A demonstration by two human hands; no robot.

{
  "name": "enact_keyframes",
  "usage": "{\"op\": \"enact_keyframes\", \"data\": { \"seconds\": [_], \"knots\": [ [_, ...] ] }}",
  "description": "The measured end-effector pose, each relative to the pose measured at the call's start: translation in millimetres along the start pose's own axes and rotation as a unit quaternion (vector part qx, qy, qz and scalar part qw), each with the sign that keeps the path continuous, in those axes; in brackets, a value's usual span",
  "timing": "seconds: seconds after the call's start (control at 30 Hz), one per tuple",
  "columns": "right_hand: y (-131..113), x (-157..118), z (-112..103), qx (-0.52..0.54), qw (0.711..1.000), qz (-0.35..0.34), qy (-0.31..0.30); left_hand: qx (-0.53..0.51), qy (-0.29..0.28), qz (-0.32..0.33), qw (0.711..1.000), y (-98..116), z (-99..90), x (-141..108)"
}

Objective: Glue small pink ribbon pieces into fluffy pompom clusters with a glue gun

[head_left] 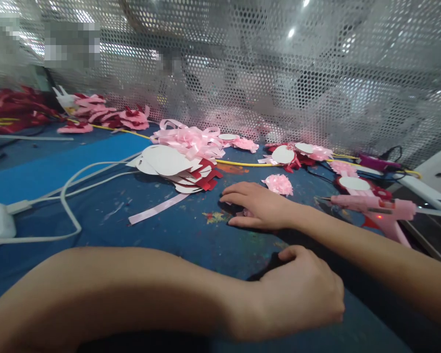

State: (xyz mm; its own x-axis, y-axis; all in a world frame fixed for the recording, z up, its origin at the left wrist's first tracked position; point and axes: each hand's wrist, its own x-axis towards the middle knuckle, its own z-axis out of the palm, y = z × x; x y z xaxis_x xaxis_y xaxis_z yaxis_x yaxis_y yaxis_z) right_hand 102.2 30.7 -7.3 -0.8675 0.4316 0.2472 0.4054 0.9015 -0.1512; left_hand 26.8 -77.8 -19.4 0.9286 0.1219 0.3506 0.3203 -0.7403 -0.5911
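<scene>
Right hand: The right hand [266, 208] lay palm down, its fingers long and slightly spread, roughly half open over 1 small pink piece [248, 213]. Whether they gripped it or only covered it could not be told.
Left hand: Nearer the wearer, the left hand [305, 289] was bent at the knuckles with its fingertips hidden beneath. How far it was closed, and whether it held anything, could not be told.
Pink piece: It sat under the right fingers, between them and the thumb, against the paint-marked blue table [191, 235]; most of it was hidden.
Ruffled rosette: 1 pale pink rosette [279, 184] lay just beyond the right hand, apart from the fingers.
White cards: A loose stack [165, 162] lay beyond and left of the right fingertips, with 1 pink strip [158, 208] at its near side.
Glue gun: The pink glue gun [375, 205], a red light showing, lay beyond the right forearm, its nozzle near the skin.
Careful handling: In my judgement, light fingertip pressure suited the soft piece, since a heavy palm might have crushed it; raising the fingers would have bared its edges, and the forearm needed to keep clear of the possibly hot nozzle.
</scene>
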Motion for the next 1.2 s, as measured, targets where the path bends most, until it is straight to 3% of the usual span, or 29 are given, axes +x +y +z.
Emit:
{"op": "enact_keyframes", "data": {
  "seconds": [0.33, 0.43, 0.53, 0.6, 0.73, 0.83, 0.93, 1.07, 1.13, 1.2],
  "knots": [
    [-13.3, -34.8, -11.7, 0.042, 0.999, 0.027, -0.015, -0.009, 0.005, 0.008, 1.000, 0.0, 2.3, -0.1],
    [-13.2, -37.5, -19.0, 0.046, 0.997, 0.056, 0.027, -0.034, -0.002, -0.005, 0.999, -2.5, 0.5, -0.6],
    [-14.9, -43.1, -28.6, 0.090, 0.983, 0.112, 0.114, -0.080, 0.034, 0.010, 0.996, -7.0, -4.2, -1.5],
    [-16.7, -52.2, -35.4, 0.186, 0.946, 0.183, 0.191, -0.088, 0.052, 0.015, 0.995, -8.4, -7.9, -2.1],
    [-22.1, -78.6, -45.5, 0.470, 0.776, 0.283, 0.311, -0.064, 0.027, -0.044, 0.997, -4.8, -9.0, -1.8],
    [-32.3, -95.7, -46.5, 0.583, 0.686, 0.311, 0.304, -0.065, 0.007, -0.126, 0.990, -1.1, -3.6, 0.3],
    [-45.6, -104.6, -42.1, 0.652, 0.637, 0.314, 0.265, -0.078, -0.026, -0.162, 0.983, -0.9, -0.3, 2.7],
    [-55.2, -107.8, -38.1, 0.669, 0.634, 0.288, 0.260, -0.063, -0.049, -0.175, 0.981, -2.6, -3.1, 4.6],
    [-55.7, -109.0, -40.0, 0.625, 0.654, 0.320, 0.282, -0.054, -0.055, -0.176, 0.981, -2.3, -4.1, 5.1],
    [-55.0, -110.8, -44.1, 0.540, 0.697, 0.365, 0.299, -0.046, -0.052, -0.174, 0.982, -1.3, -3.5, 5.2]
  ]
}}
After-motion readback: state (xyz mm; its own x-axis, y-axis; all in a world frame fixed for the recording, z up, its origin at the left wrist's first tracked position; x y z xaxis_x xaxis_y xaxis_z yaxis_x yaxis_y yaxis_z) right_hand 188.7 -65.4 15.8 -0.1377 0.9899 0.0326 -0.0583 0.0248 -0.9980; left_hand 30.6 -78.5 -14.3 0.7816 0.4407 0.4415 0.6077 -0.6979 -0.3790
